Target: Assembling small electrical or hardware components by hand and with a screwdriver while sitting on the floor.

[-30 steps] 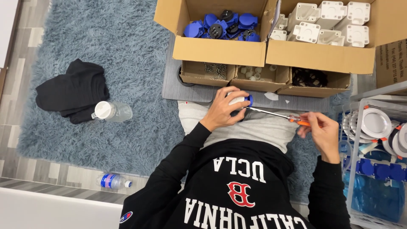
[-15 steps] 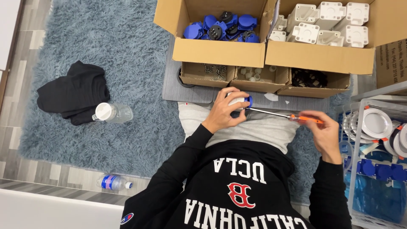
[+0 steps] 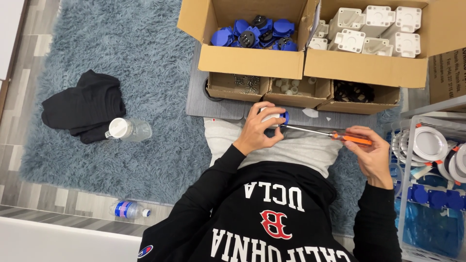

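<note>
My left hand (image 3: 257, 130) grips a small white and blue plastic part (image 3: 277, 116) over my lap. My right hand (image 3: 371, 155) holds a screwdriver with an orange handle (image 3: 350, 139); its metal shaft points left and its tip meets the blue side of the part. In front of me a cardboard box (image 3: 247, 60) holds several blue and black caps (image 3: 255, 35). A second box (image 3: 364, 68) beside it holds several white housings (image 3: 374, 26).
Three small open boxes (image 3: 291, 94) with screws and small parts sit on a grey mat. A black garment (image 3: 82, 106) and a plastic bottle (image 3: 128, 129) lie on the shaggy blue rug; another bottle (image 3: 128, 209) lies on the floor. A wire rack (image 3: 427, 150) with round white fittings stands right.
My right hand has shifted slightly down and turned on the screwdriver handle. The left hand keeps the part in the same spot.
</note>
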